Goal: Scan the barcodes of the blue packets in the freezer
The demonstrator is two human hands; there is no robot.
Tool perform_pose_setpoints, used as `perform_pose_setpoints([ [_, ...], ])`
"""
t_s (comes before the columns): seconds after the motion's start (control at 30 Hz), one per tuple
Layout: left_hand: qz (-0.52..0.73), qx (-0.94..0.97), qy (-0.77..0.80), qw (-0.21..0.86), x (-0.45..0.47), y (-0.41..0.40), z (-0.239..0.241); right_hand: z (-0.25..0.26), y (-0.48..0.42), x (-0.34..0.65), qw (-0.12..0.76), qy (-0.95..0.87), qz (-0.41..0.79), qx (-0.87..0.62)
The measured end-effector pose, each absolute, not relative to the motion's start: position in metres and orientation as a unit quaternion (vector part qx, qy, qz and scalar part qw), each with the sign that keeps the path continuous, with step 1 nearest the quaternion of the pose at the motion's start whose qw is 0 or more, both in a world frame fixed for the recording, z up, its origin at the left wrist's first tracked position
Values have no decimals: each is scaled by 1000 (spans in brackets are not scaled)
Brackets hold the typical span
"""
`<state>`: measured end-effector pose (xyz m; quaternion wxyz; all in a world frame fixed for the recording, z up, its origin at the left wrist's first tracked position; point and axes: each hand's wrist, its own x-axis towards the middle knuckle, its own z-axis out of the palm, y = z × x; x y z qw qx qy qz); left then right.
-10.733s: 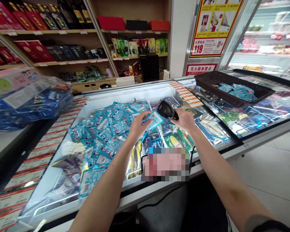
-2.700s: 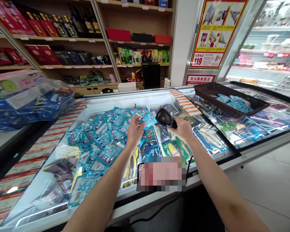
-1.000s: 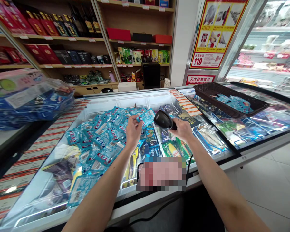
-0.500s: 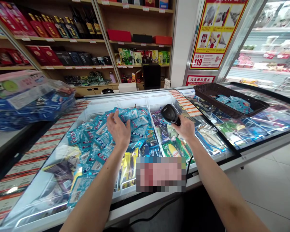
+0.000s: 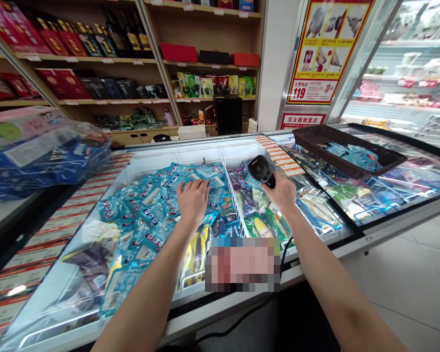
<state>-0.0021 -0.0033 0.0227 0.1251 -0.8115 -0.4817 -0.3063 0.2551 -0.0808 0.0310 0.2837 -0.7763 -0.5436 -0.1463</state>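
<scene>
The right hand [image 5: 284,193] is clamped around the handle of a black scanner [image 5: 261,170], held above the freezer [image 5: 190,151]. The scanner's long axis runs from the hand up and to the left, its head pointing toward the far left. The left hand [image 5: 192,198] lies palm down, fingers spread and gripping nothing, on a heap of blue packets [image 5: 150,200] in the freezer's left section. A white divider [image 5: 234,200] separates that heap from mixed green and purple packets [image 5: 256,215] on the right. Farther right, a dark basket [image 5: 315,142] on the freezer's glass lid holds a few more blue packets.
</scene>
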Motion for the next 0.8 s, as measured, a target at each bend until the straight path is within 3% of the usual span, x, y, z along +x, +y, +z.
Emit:
perform_pose_setpoints([
  [0.2,-288,-819,-474,148,3,-4,20,31,-81,256,285,-542,-141,-778],
  [0.43,-297,-803,-508,97,-2,4,22,31,-80,257,291,-538,-143,-778],
  [0.67,-321,-814,-469,122,3,-3,28,33,-80,258,299,-534,-143,-778],
  [0.8,-276,-866,-405,100,19,-7,31,36,-80,259,298,-527,-132,-785],
])
